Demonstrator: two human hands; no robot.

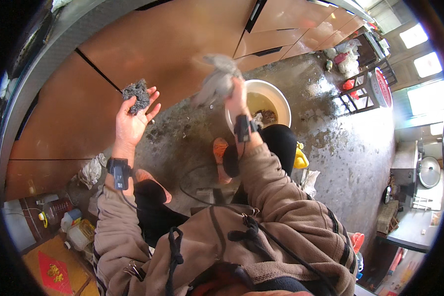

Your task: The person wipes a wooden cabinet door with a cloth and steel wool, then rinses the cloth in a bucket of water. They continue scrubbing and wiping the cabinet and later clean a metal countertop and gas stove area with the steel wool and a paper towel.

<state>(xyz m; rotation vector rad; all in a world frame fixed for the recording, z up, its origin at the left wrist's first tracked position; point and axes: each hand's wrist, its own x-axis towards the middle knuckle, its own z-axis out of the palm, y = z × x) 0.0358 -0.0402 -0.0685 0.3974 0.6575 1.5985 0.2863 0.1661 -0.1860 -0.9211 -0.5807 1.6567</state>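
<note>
A grey steel-wool scourer (136, 97) rests in my left hand (133, 120), pinched by the thumb with the palm turned up. My right hand (238, 97) grips a grey cloth (218, 76), blurred by motion, in front of the brown cabinet doors (170, 48). Below and to the right of that hand stands a white basin (286, 107) on the floor, holding murky water and a dark, crumpled piece of material (268, 115). My right forearm hides part of the basin's near side.
A yellow plastic container (300, 157) stands by my right knee. Crumpled white cloth or plastic (92, 171) lies against the cabinet at left, near several bottles (79, 235). A chair-like frame (359, 92) holds a red-and-white basin (383, 88). The concrete floor (340, 148) looks wet.
</note>
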